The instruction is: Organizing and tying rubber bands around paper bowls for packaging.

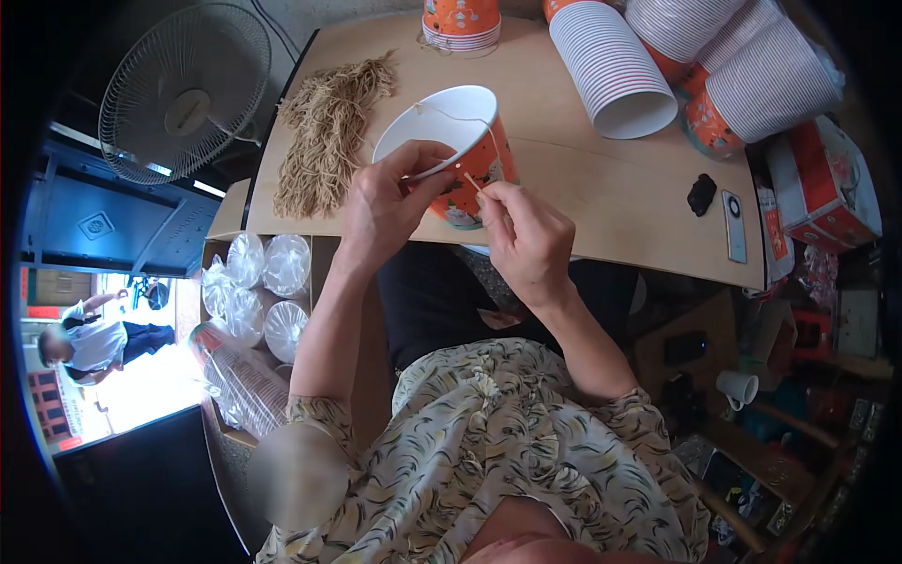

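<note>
A large paper bucket (458,202), white inside and orange with printed figures outside, stands tilted at the table's near edge. My left hand (381,202) is closed on its near rim, fingers inside and thumb outside. Between the fingertips of my right hand (528,235) is the tan end of a cord (473,180), pointing at the bucket's side just below a small hole near the rim. A thin cord also lies across the bucket's mouth and over its right rim. Left of the bucket spreads a heap of tan cords (329,132).
Stacked paper buckets (611,70) lie at the far right, and another orange bucket (460,23) stands at the back. A black lump (702,195) and a flat metal piece (734,226) are near the right edge. A fan (188,99) and a box of wrapped cups (246,291) are left.
</note>
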Tool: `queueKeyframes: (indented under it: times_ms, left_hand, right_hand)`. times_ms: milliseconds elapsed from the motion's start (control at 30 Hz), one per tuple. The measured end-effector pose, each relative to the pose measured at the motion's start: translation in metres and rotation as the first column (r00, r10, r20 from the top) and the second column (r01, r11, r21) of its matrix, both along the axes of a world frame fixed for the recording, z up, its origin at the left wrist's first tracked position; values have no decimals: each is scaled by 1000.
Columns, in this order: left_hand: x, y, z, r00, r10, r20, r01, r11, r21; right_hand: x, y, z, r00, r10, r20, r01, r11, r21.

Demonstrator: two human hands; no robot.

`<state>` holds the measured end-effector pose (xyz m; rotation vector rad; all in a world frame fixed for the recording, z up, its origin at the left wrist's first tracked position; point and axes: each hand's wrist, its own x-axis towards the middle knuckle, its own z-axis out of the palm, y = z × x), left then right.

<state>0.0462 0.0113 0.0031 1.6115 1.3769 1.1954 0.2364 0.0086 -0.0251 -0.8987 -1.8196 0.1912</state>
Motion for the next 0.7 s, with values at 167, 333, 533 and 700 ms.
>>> queueKeyframes:
  times_ms: [167, 333, 533, 700]
  left_hand:
    - [5, -2, -1, 999, 9, -41, -8, 1000, 24]
    - [11, -3, 3, 998, 4, -66, -3, 1000, 25]
    - [15, -5, 8, 993, 2, -121, -1, 1000, 7]
    - [20, -9, 9, 992, -37, -123, 37, 999, -3]
  right_hand:
    - [-2, 2, -2, 999, -12, -32, 11, 999, -40]
    - [1, 4, -7, 999, -28, -26, 27, 998, -50]
    - [4, 3, -10, 999, -29, -28, 27, 997, -77]
    - [5, 4, -12, 999, -24, -33, 22, 996, -81]
